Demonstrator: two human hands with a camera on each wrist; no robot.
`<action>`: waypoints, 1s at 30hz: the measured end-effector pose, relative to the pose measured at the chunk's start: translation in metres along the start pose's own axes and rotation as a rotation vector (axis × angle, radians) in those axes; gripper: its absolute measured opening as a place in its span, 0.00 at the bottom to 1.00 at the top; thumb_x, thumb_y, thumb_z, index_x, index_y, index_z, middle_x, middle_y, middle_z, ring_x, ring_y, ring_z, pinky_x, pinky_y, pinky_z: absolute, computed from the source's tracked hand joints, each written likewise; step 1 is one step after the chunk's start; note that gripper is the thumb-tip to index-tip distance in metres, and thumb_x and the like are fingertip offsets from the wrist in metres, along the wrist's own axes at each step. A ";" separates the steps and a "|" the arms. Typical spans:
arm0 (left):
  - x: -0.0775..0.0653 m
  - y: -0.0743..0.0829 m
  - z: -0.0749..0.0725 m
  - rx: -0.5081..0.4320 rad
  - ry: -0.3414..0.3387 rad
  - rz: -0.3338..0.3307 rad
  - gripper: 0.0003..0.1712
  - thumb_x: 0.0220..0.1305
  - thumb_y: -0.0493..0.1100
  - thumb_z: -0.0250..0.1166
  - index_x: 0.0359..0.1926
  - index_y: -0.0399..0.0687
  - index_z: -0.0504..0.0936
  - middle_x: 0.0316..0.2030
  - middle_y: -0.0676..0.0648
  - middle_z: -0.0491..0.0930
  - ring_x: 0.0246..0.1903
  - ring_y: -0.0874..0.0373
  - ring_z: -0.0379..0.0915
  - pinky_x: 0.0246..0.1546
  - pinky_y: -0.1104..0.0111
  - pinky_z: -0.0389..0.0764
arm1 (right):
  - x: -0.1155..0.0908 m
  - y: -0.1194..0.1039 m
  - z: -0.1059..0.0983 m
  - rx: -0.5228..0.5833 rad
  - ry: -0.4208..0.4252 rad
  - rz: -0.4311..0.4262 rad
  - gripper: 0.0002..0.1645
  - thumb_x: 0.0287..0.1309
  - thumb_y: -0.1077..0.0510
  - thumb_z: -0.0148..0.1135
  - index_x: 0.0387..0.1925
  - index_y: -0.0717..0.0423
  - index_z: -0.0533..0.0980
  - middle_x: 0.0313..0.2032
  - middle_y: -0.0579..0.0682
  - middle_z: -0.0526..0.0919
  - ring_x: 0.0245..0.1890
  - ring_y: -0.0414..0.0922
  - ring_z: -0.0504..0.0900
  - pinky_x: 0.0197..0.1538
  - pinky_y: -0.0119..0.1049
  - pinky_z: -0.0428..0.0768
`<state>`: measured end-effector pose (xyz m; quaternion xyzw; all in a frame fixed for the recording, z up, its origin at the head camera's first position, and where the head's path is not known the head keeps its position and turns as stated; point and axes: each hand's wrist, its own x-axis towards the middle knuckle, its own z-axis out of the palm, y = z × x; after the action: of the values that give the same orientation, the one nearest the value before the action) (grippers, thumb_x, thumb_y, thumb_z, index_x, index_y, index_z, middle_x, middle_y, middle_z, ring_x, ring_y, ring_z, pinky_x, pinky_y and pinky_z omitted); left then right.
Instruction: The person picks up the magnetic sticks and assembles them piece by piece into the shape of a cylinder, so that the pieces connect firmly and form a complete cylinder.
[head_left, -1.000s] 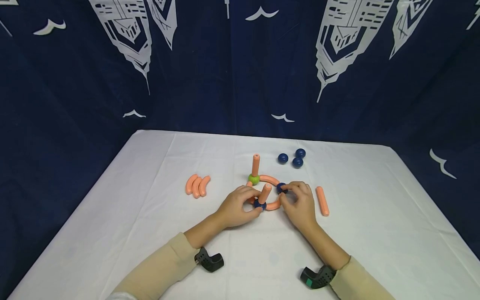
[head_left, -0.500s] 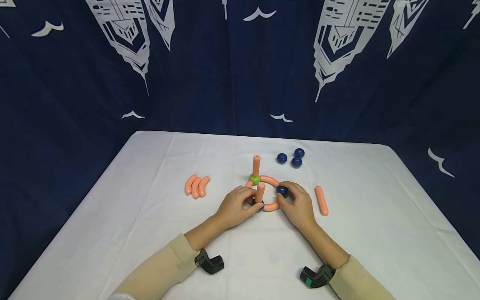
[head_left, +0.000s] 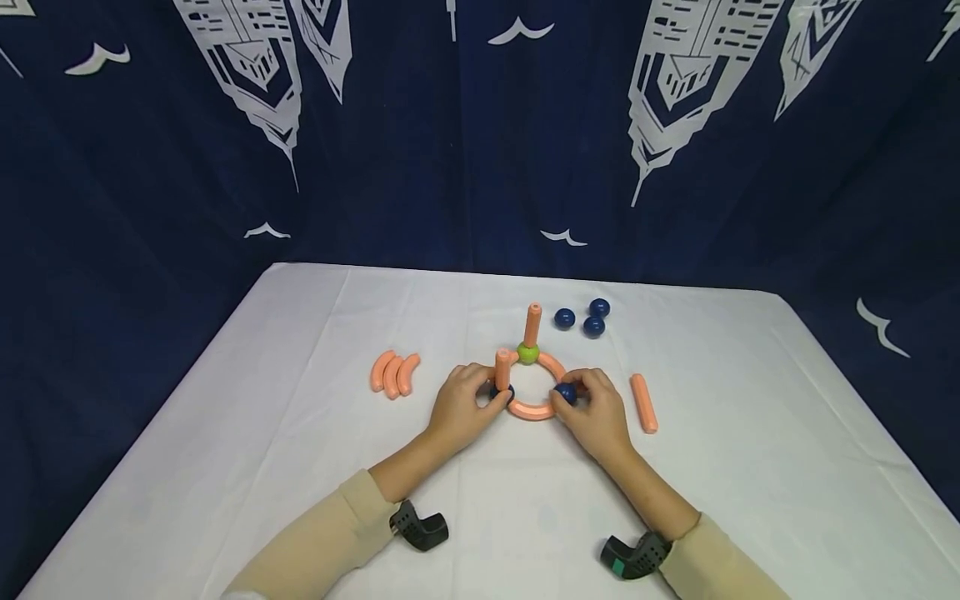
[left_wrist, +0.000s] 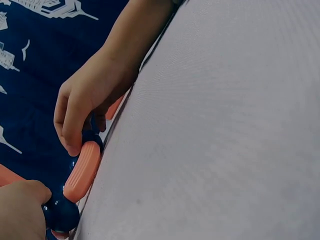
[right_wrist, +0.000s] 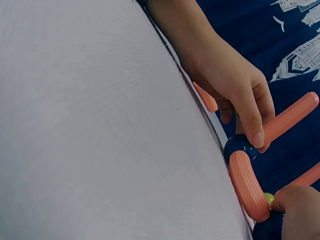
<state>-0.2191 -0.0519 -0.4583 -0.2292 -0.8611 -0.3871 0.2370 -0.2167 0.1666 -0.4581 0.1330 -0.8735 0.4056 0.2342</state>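
A ring of curved orange rods (head_left: 531, 412) joined by balls lies on the white cloth. At its left, my left hand (head_left: 467, 407) pinches a dark blue ball (left_wrist: 62, 214) from which an orange rod (head_left: 502, 371) stands upright. Across the ring, my right hand (head_left: 600, 410) holds another dark blue ball (head_left: 566, 392) between thumb and fingers. A green ball (head_left: 528, 353) sits at the back of the ring, bearing a second upright orange rod (head_left: 532, 325). Fingers partly cover both held balls.
Several loose blue balls (head_left: 594, 327) lie behind the ring, to the right. Three curved orange rods (head_left: 392, 375) rest side by side at the left. A straight orange rod (head_left: 644, 403) lies right of the right hand. A dark blue curtain (head_left: 465, 150) hangs behind the table.
The ring has turned clockwise seen from above: the ball in my left hand went left, the green ball went right, and the ball at my right hand came slightly nearer.
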 end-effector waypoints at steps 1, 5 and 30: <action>0.000 0.000 0.000 -0.002 -0.004 -0.012 0.13 0.58 0.43 0.71 0.42 0.41 0.84 0.37 0.49 0.81 0.37 0.54 0.74 0.39 0.62 0.76 | 0.000 0.000 0.000 0.002 -0.006 -0.003 0.12 0.47 0.62 0.72 0.35 0.60 0.79 0.33 0.52 0.77 0.34 0.47 0.75 0.38 0.38 0.72; -0.001 0.000 -0.001 -0.020 -0.016 -0.067 0.11 0.61 0.43 0.68 0.43 0.42 0.83 0.38 0.48 0.80 0.39 0.55 0.77 0.42 0.61 0.77 | -0.002 0.000 0.000 0.026 -0.041 -0.022 0.12 0.46 0.62 0.73 0.35 0.60 0.79 0.30 0.50 0.75 0.30 0.44 0.73 0.34 0.32 0.72; 0.001 -0.003 0.000 -0.064 0.006 -0.157 0.13 0.63 0.41 0.67 0.47 0.41 0.81 0.40 0.46 0.80 0.42 0.54 0.79 0.46 0.60 0.77 | 0.001 -0.003 -0.005 0.073 -0.139 -0.068 0.12 0.48 0.62 0.73 0.35 0.60 0.79 0.29 0.48 0.75 0.27 0.42 0.72 0.30 0.30 0.72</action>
<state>-0.2219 -0.0533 -0.4593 -0.1671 -0.8628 -0.4326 0.2012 -0.2149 0.1679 -0.4526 0.1991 -0.8672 0.4186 0.1816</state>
